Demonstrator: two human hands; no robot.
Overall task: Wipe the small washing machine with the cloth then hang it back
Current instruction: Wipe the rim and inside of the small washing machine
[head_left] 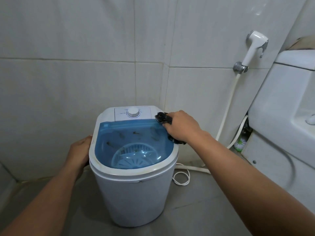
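Note:
A small white washing machine stands on the grey floor in the corner, with a see-through blue lid and a white dial on its back panel. My right hand grips a dark cloth and presses it on the machine's back right rim, beside the dial panel. Part of the cloth sticks out below my palm at the right edge. My left hand holds the machine's left side just under the rim, fingers wrapped round it.
A white toilet with its cistern fills the right side. A white bidet sprayer hangs on the tiled wall, its hose running down to the floor. A white cord loops on the floor right of the machine.

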